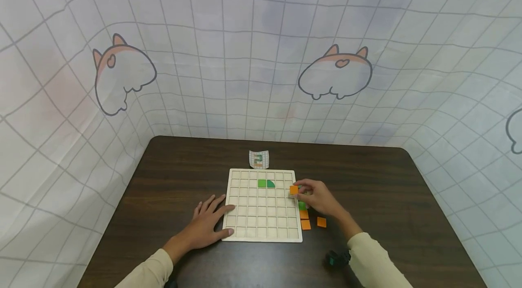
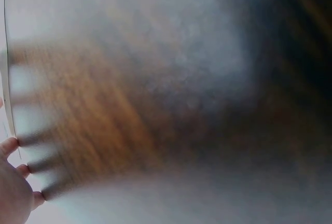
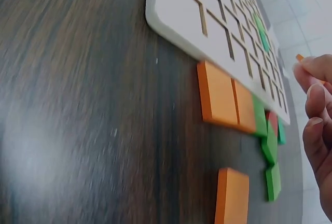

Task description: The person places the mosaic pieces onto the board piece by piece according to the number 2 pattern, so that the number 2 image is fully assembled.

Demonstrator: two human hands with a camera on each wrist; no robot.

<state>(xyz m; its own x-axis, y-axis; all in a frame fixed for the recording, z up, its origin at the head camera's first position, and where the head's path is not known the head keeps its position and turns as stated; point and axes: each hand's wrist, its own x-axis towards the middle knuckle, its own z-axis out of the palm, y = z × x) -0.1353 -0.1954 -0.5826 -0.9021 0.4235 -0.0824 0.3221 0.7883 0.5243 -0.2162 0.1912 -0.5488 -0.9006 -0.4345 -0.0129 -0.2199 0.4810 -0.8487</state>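
Observation:
A pale square board (image 1: 261, 223) with a recessed grid lies on the table. My right hand (image 1: 321, 198) pinches an orange square tile (image 1: 293, 190) between thumb and fingers over the board's right edge. In the right wrist view only a sliver of that tile shows past the fingertips. My left hand (image 1: 204, 227) is spread at the board's left side, its thumb and one finger resting on the rim, the other fingers on the table. A bright green square tile (image 1: 262, 183) and a dark green quarter-round tile (image 1: 271, 184) sit side by side in the upper grid.
Along the board's right edge lie orange tiles (image 3: 220, 97), with green and red ones (image 3: 272, 122) farther along. A lone orange tile (image 1: 321, 222) lies apart to the right. Behind the board is a small patterned card (image 1: 258, 160). A dark object (image 1: 337, 258) sits near the right sleeve.

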